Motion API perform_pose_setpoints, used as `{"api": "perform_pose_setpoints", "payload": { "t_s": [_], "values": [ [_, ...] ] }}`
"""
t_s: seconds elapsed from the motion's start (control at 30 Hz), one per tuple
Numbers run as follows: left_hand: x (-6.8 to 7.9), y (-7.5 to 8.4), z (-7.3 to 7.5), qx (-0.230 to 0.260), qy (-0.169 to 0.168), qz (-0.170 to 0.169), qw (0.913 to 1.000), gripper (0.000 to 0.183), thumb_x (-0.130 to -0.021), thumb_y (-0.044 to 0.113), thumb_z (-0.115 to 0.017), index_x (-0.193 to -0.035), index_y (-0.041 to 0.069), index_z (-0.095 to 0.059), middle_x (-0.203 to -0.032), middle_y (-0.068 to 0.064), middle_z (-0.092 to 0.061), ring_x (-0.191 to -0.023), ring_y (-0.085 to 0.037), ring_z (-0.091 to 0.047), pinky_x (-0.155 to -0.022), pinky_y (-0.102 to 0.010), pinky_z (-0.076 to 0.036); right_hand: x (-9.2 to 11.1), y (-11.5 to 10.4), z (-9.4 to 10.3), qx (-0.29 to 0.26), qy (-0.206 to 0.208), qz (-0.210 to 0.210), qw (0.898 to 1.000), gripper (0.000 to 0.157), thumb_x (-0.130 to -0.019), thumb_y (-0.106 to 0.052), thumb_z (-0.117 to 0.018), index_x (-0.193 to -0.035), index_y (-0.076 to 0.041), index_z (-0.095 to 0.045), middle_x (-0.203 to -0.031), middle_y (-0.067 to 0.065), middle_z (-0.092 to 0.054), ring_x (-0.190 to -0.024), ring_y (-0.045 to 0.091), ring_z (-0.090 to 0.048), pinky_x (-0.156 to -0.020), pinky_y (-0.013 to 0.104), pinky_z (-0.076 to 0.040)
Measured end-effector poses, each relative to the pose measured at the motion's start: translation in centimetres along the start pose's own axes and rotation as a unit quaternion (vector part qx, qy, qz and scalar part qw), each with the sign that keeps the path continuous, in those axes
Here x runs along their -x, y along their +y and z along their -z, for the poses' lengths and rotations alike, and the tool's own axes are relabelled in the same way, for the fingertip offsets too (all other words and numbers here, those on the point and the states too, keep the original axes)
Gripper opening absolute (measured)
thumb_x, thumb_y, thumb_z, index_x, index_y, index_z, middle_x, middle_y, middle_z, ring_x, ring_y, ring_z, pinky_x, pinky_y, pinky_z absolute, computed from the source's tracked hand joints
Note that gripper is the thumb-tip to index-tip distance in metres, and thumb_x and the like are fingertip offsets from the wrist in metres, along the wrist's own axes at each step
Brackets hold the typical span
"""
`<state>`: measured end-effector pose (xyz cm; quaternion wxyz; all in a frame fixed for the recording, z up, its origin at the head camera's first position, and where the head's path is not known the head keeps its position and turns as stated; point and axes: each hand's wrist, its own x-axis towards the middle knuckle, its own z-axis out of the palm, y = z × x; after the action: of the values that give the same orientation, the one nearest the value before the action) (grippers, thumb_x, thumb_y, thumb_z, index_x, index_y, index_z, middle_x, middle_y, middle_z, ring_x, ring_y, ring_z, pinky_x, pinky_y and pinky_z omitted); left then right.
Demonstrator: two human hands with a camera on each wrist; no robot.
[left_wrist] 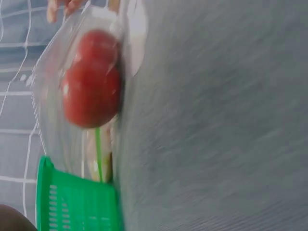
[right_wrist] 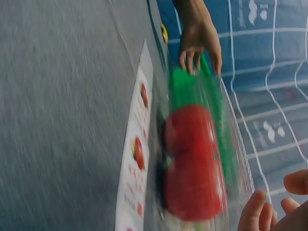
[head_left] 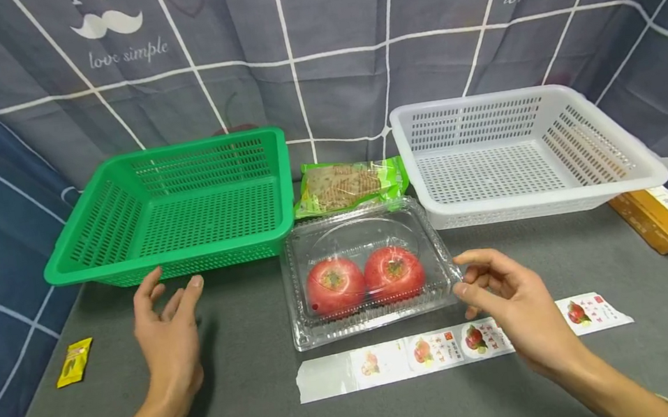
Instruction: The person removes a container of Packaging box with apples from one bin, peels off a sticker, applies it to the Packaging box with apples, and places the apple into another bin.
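Observation:
Two tomatoes [head_left: 335, 284] sit side by side inside a clear plastic clamshell box [head_left: 375, 326], whose lid lies over them. My right hand [head_left: 514, 304] is at the box's right edge, thumb and forefinger apart on either side of the corner. Whether its fingertips touch the plastic I cannot tell. Above a strip of fruit-printed stickers [head_left: 386, 363], the same hand covers part of the labels. My left hand [head_left: 167, 336] hovers left of the box with loosely bent fingers, near the front of the green basket [head_left: 188, 256], and holds nothing.
Behind the box lies a green-edged food packet [head_left: 344, 186], between the green basket and a white basket [head_left: 535, 199]. A brown package [head_left: 659, 222] is partly under the white basket's right side. On the far left lies a small yellow sachet [head_left: 75, 362]. Checked curtains stand behind.

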<state>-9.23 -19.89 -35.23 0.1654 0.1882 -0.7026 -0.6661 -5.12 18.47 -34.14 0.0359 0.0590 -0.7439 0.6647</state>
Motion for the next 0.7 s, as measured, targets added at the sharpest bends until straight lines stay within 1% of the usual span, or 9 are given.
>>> {"api": "perform_pose_setpoints", "payload": {
  "t_s": [0.1, 0.17, 0.27, 0.33, 0.43, 0.5, 0.57, 0.63, 0.7],
  "values": [
    [1.4, -0.2, 0.2, -0.015, -0.041, 0.008, 0.999, 0.051, -0.097, 0.026, -0.065, -0.143, 0.019, -0.044, -0.138, -0.002, -0.035, -0.124, -0.018, -0.049, -0.093, -0.025, -0.044, 0.7, 0.1, -1.2, 0.024, -0.044, 0.022, 0.999, 0.028, -0.092, 0.003, -0.065, -0.119, 0.001, -0.06, -0.094, 0.015, -0.055, -0.07, 0.019, -0.057, -0.056, 0.029, -0.05],
    [2.2, -0.5, 0.1, -0.015, -0.073, 0.018, 0.997, 0.046, -0.097, 0.022, -0.065, -0.138, 0.011, -0.048, -0.13, -0.005, -0.043, -0.114, -0.018, -0.055, -0.086, -0.023, -0.051, 1.1, 0.3, -1.9, 0.032, -0.078, 0.039, 0.996, 0.028, -0.092, 0.004, -0.064, -0.119, -0.001, -0.061, -0.094, 0.014, -0.056, -0.071, 0.018, -0.057, -0.055, 0.029, -0.05],
    [3.3, -1.0, -0.2, -0.022, -0.125, 0.058, 0.9902, 0.043, -0.098, 0.021, -0.065, -0.134, 0.005, -0.05, -0.124, -0.01, -0.048, -0.106, -0.018, -0.06, -0.082, -0.028, -0.055, 1.5, 0.8, -2.9, 0.031, -0.124, 0.059, 0.99, 0.029, -0.091, 0.006, -0.064, -0.118, -0.003, -0.063, -0.094, 0.01, -0.058, -0.075, 0.016, -0.058, -0.057, 0.028, -0.051],
    [3.9, -1.3, -0.4, -0.032, -0.15, 0.083, 0.9847, 0.042, -0.097, 0.018, -0.066, -0.133, 0.001, -0.052, -0.123, -0.011, -0.051, -0.103, -0.02, -0.06, -0.08, -0.032, -0.057, 1.7, 1.1, -3.5, 0.038, -0.146, 0.068, 0.986, 0.028, -0.091, 0.005, -0.064, -0.117, -0.004, -0.065, -0.093, 0.006, -0.061, -0.077, 0.015, -0.059, -0.059, 0.027, -0.052],
    [5.0, -1.9, -0.5, -0.071, -0.195, 0.098, 0.9733, 0.038, -0.094, 0.014, -0.069, -0.128, 0.0, -0.058, -0.122, -0.013, -0.056, -0.098, -0.019, -0.062, -0.076, -0.034, -0.058, 1.8, 1.4, -4.4, 0.062, -0.18, 0.077, 0.979, 0.023, -0.092, -0.001, -0.067, -0.114, -0.007, -0.068, -0.095, 0.004, -0.064, -0.079, 0.014, -0.059, -0.063, 0.026, -0.052],
    [5.6, -2.2, -0.5, -0.095, -0.243, 0.096, 0.9606, 0.04, -0.091, 0.012, -0.072, -0.126, -0.001, -0.061, -0.12, -0.014, -0.058, -0.091, -0.019, -0.063, -0.069, -0.034, -0.058, 1.7, 1.6, -5.0, 0.08, -0.202, 0.083, 0.973, 0.021, -0.093, -0.006, -0.067, -0.113, -0.01, -0.069, -0.097, 0.004, -0.065, -0.078, 0.012, -0.059, -0.064, 0.026, -0.052],
    [6.2, -2.6, -0.3, -0.12, -0.304, 0.083, 0.9416, 0.044, -0.089, 0.014, -0.075, -0.128, -0.002, -0.061, -0.117, -0.015, -0.059, -0.086, -0.017, -0.063, -0.061, -0.035, -0.058, 1.5, 1.8, -5.6, 0.093, -0.223, 0.091, 0.966, 0.021, -0.093, -0.008, -0.067, -0.114, -0.011, -0.069, -0.099, 0.004, -0.065, -0.077, 0.01, -0.059, -0.065, 0.025, -0.052],
    [6.7, -2.9, -0.3, -0.147, -0.358, 0.055, 0.9205, 0.049, -0.087, 0.019, -0.077, -0.129, -0.001, -0.062, -0.114, -0.014, -0.06, -0.08, -0.016, -0.061, -0.053, -0.035, -0.056, 1.4, 2.0, -6.2, 0.108, -0.235, 0.1, 0.961, 0.021, -0.093, -0.008, -0.067, -0.114, -0.013, -0.069, -0.1, 0.001, -0.066, -0.077, 0.008, -0.06, -0.065, 0.025, -0.052],
    [7.0, -3.1, -0.4, -0.171, -0.397, 0.025, 0.9013, 0.052, -0.086, 0.024, -0.078, -0.13, 0.001, -0.062, -0.111, -0.013, -0.059, -0.074, -0.014, -0.059, -0.048, -0.034, -0.054, 1.3, 2.1, -6.7, 0.115, -0.248, 0.102, 0.957, 0.023, -0.093, -0.007, -0.067, -0.115, -0.012, -0.068, -0.099, -0.001, -0.067, -0.078, 0.007, -0.06, -0.066, 0.025, -0.053]
  ]
}}
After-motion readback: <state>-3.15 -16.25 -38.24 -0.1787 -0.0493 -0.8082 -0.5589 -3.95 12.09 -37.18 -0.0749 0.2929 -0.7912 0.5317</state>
